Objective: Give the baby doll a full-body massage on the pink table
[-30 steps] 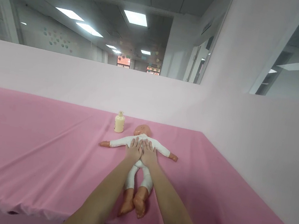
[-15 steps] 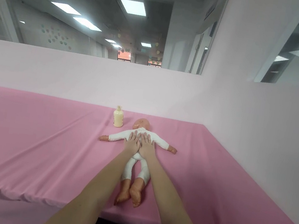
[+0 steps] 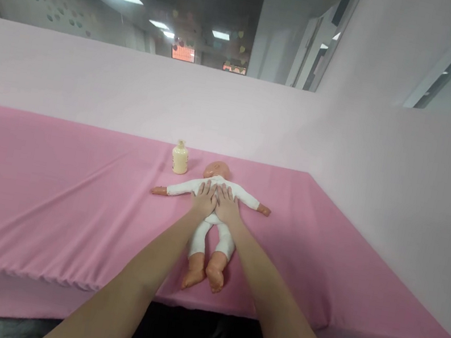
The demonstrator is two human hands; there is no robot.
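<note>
A baby doll (image 3: pixel 214 218) in a white suit lies on the pink-covered table, arms stretched out sideways, its head toward the wall and its bare feet toward me. My left hand (image 3: pixel 204 200) lies flat on the left side of its torso, fingers extended. Beside it, my right hand (image 3: pixel 227 205) rests flat on the right side of the torso, fingers also extended. The two hands are side by side and cover much of the doll's chest. Neither hand is wrapped round anything.
A cream pump bottle (image 3: pixel 180 158) stands left of the doll's head. The pink cloth (image 3: pixel 52 192) has folds and hangs over the table's front edge. Pale walls (image 3: pixel 135 90) with windows rise behind and at the right.
The view has tilted down, so the table and doll appear higher. The doll's lower legs and feet have shifted slightly to the right. Both hands remain on the torso.
</note>
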